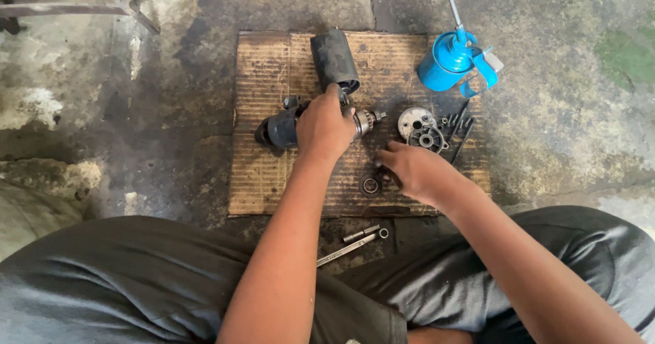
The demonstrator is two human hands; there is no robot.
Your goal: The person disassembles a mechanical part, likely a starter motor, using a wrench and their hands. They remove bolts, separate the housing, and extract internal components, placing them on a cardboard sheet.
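Note:
My left hand (324,127) grips a dark, greasy motor assembly (280,129) that lies on a wooden board (263,173); its metal shaft end (369,118) sticks out to the right of the hand. A black cylindrical housing (334,60) lies just above that hand, apart from the assembly. My right hand (416,172) rests low on the board, fingers pointing left toward a small black ring-shaped part (370,185). Whether it pinches something small is hidden.
A blue oil can (447,61) with a long spout stands at the board's top right. A round metal end cover (414,120), a black gear-like part (428,139) and long black bolts (461,129) lie nearby. A spanner (351,246) lies on the stained concrete floor by my knees.

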